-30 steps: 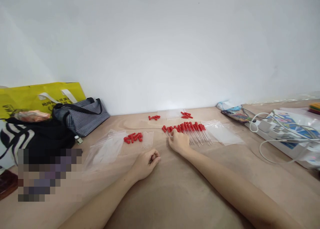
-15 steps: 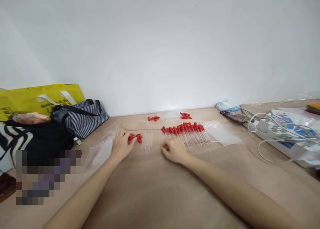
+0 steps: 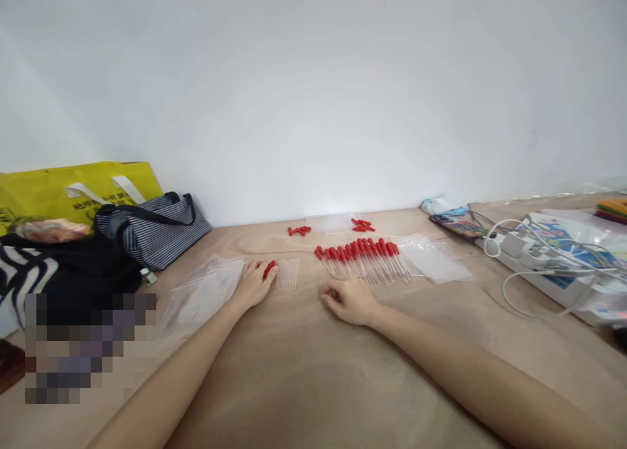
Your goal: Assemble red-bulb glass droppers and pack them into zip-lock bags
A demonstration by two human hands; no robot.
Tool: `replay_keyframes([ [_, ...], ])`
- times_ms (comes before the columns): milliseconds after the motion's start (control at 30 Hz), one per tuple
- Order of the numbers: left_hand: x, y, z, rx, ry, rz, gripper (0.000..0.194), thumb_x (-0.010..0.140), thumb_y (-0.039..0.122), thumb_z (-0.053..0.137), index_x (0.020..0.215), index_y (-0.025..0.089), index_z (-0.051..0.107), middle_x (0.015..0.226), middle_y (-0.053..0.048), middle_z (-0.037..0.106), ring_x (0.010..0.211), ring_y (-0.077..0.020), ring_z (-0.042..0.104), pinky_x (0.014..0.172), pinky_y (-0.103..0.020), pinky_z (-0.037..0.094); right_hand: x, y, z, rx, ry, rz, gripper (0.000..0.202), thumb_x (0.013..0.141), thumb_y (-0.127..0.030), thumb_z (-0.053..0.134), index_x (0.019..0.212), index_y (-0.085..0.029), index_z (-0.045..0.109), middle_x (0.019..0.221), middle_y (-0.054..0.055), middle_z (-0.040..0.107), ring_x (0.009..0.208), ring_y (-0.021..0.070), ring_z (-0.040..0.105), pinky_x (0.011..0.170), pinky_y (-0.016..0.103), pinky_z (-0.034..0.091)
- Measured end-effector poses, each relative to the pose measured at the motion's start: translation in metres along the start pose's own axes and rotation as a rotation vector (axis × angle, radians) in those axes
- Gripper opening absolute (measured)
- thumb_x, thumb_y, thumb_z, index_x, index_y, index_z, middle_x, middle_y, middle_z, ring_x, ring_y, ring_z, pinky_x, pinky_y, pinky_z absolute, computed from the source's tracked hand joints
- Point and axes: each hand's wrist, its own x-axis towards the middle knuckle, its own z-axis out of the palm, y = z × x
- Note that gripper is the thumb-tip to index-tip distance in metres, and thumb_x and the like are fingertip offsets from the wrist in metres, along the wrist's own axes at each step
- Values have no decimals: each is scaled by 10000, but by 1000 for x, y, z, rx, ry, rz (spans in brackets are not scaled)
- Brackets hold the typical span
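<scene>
My left hand (image 3: 255, 285) lies palm down over a small pile of red rubber bulbs (image 3: 269, 269), fingers apart, covering most of them. Right of it, several thin clear tubes (image 3: 287, 275) lie side by side. My right hand (image 3: 350, 300) rests on the table with its fingers curled in, and nothing shows in it. Just beyond that hand is a row of droppers (image 3: 365, 256), clear tubes with red bulbs on their far ends.
Clear plastic bags (image 3: 210, 285) lie at left, and more bags (image 3: 434, 259) at right. Loose red bulbs (image 3: 299, 231) and a second group (image 3: 363, 225) sit near the wall. A striped bag (image 3: 157, 230), a small bottle (image 3: 148, 276) and a power strip (image 3: 548, 259) with cables flank the table.
My left hand has slid right over the red bulbs, hiding most of them and uncovering more of the plastic bags. My right hand has shifted slightly right. The view has moved a little.
</scene>
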Motion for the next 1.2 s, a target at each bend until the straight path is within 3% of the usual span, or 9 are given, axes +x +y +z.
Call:
replay_keyframes([
  [300,-7,34,-2,-96,16,8,252,789,287,486,987,176,594,964,-69,571,947,-210,488,860,-317,355,0,2,-3,-35,-21,59,133,752,-242,489,774,-192,610,716,-5,617,620,98,525,536,209,280],
  [500,-5,73,9,-146,46,-185,320,780,343,474,1040,187,578,1041,-100,532,1018,-278,447,863,-393,340,13,-5,-2,-154,-25,295,204,780,-315,445,797,-212,620,771,15,655,728,146,579,577,233,329],
  [600,-1,80,13,-180,61,-287,358,786,382,449,1064,192,571,1051,-121,520,1024,-296,455,855,-414,343,24,-9,-1,-202,-37,435,270,788,-379,422,834,-215,631,804,44,664,788,177,594,623,256,368],
  [800,-3,58,4,-258,55,-251,364,779,349,475,1082,168,567,987,-98,568,977,-240,496,854,-342,375,48,-22,5,-253,-65,541,334,750,-402,448,838,-151,650,864,132,658,826,242,609,653,312,415],
  [900,-13,44,0,-351,30,-94,481,736,332,536,1184,166,479,962,-72,579,897,-203,531,815,-309,412,58,-27,8,-243,-84,550,289,728,-324,471,853,-136,651,874,147,658,819,251,616,648,320,427],
  [1000,-19,37,0,-378,47,18,561,687,335,587,1207,178,448,998,-80,560,951,-222,507,837,-337,402,63,-28,9,-215,-100,564,262,713,-283,488,859,-136,648,892,148,655,830,252,616,657,325,431],
  [1067,-18,35,2,-339,109,-34,510,673,367,599,1140,186,505,968,-78,563,960,-237,500,839,-359,396,64,-26,9,-207,-103,565,252,708,-282,498,852,-137,645,894,145,655,839,257,613,666,331,430],
  [1200,-2,25,8,-314,262,-282,338,732,371,514,985,152,565,838,-72,589,861,-230,552,768,-357,428,62,-18,8,-191,-100,585,249,719,-325,500,823,-145,638,896,138,652,854,265,605,668,342,425],
])
